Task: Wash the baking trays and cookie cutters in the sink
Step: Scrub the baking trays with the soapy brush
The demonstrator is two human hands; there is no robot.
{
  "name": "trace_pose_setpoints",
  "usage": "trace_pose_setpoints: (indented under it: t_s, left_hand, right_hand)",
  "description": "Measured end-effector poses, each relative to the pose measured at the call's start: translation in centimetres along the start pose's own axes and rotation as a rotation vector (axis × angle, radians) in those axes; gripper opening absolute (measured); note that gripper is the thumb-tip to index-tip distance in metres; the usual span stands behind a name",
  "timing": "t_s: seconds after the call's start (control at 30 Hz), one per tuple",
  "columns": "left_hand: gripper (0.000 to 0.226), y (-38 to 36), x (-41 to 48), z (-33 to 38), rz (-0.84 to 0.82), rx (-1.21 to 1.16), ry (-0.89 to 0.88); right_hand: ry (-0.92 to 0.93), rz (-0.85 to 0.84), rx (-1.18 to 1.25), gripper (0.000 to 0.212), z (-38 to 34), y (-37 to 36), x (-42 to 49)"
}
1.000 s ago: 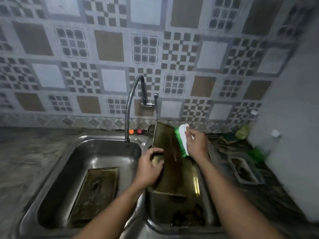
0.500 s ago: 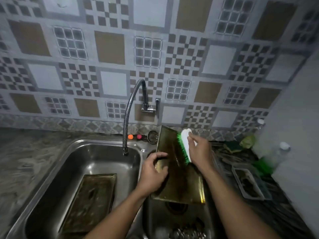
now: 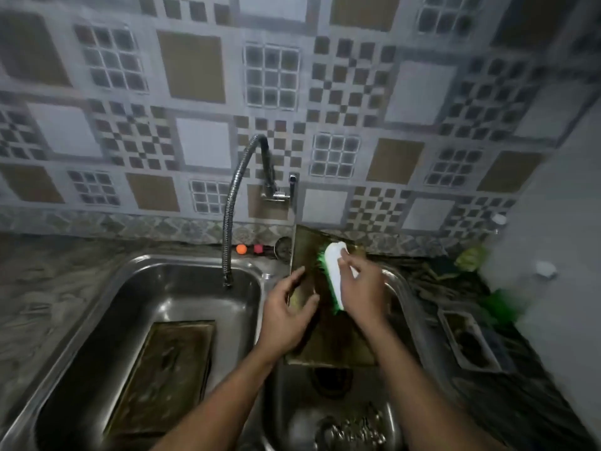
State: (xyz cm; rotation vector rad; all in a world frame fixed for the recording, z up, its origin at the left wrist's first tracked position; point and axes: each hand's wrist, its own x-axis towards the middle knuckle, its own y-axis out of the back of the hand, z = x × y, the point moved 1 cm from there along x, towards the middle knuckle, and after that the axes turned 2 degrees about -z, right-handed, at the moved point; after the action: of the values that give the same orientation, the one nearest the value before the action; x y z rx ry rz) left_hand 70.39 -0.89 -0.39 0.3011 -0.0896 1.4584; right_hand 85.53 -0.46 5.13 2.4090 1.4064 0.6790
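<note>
A person stands at a double steel sink (image 3: 136, 260) set in a dark, mottled surface (image 3: 48, 288). Both forearms reach in from 6 o'clock and meet over the right basin.

The left hand (image 3: 286, 317) grips the left edge of a baking tray (image 3: 331, 348). Its thumb lies up along the rim and its fingers curl onto the tray's face. The tray is tilted, its far end raised toward the tiled wall at 12 o'clock and its near end over the drain of the right basin.

The right hand (image 3: 362, 296) is closed over the white back of a scrubbing brush (image 3: 335, 271), with its fingers wrapped across the top. The green bristles press against the tray's upper half, just at 3 o'clock from the left thumb.

A second baking tray (image 3: 166, 369) lies flat on the floor of the left basin, at 9 o'clock from the hands. A flexible tap (image 3: 232, 206) arches from the wall and ends above that basin.

At 6 o'clock in the right basin lie small shiny metal pieces (image 3: 354, 428), too blurred to identify. A small rectangular container (image 3: 468, 340) sits on the surface at 3 o'clock from the sink.
</note>
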Motion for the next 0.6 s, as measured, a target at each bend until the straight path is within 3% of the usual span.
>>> trace_pose_setpoints:
  t_s: [0.17, 0.37, 0.6]
  left_hand:
    - [0.056, 0.7, 0.3, 0.3, 0.089, -0.045, 0.057]
    - [0.053, -0.1, -0.6, 1.3, 0.04, -0.071, 0.021]
    - [0.05, -0.2, 0.5, 1.4, 0.136, -0.085, 0.061]
  right_hand:
    - [0.031, -0.096, 0.097, 0.023, -0.4, -1.7, -4.0]
    - [-0.05, 0.023, 0.023, 0.028, 1.2, 1.1, -2.7]
    - [0.103, -0.114, 0.123, 0.024, -0.5, -1.6, -7.4]
